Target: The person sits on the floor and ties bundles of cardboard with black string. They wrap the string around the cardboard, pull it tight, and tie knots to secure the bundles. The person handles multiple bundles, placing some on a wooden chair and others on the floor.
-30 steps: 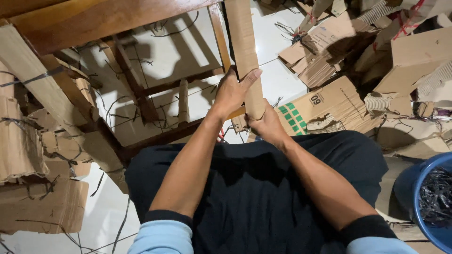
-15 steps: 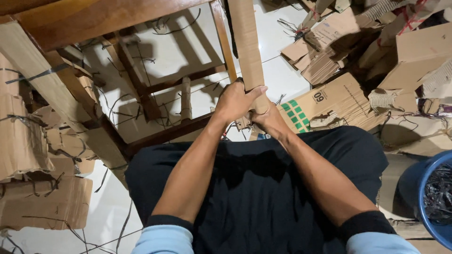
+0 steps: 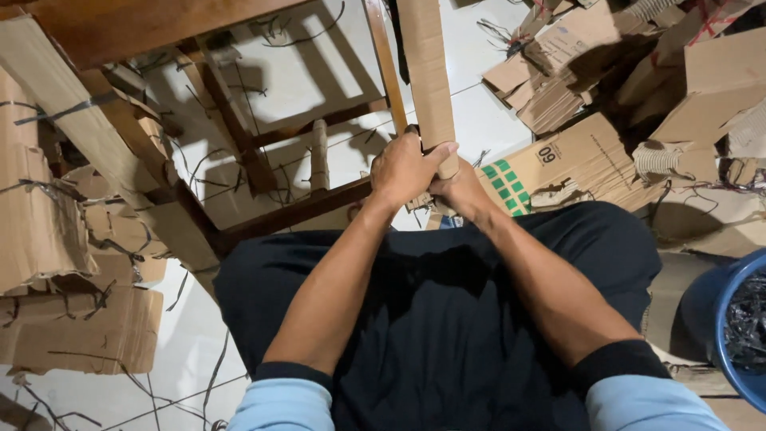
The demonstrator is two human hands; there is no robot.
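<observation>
At the right edge, well to the right of the cardboard strip (image 3: pixel 427 72) you are holding, a blue tub (image 3: pixel 738 319) shows only part of its rim and wall; inside it lies a dark tangle of what looks like cut plastic strapping, though it is too dim to be sure.

The cardboard strip is long, narrow and folded, and it rises from your hands toward the top edge of the view, tilted slightly to the left at the top. Your left hand (image 3: pixel 403 169) is wrapped over its lower end from the left, fingers curled around it and the thumb laid across its face. Your right hand (image 3: pixel 456 187) sits just below and behind the left one, touching it and closed on the same end of the strip; most of its fingers are hidden by the left hand. Both hands hang above your lap, just beyond your knees.

Directly left of the strip runs a thin wooden rail of a wooden frame (image 3: pixel 295 211), whose bars cross over the white tile floor (image 3: pixel 335 72). Right of the strip, a flattened carton with green squares (image 3: pixel 558 164) lies on the floor, and past it a heap of cardboard boxes (image 3: pixel 686 72). Far left of the strip, bundled cardboard stacks (image 3: pixel 56 239) are bound with dark strapping.
</observation>
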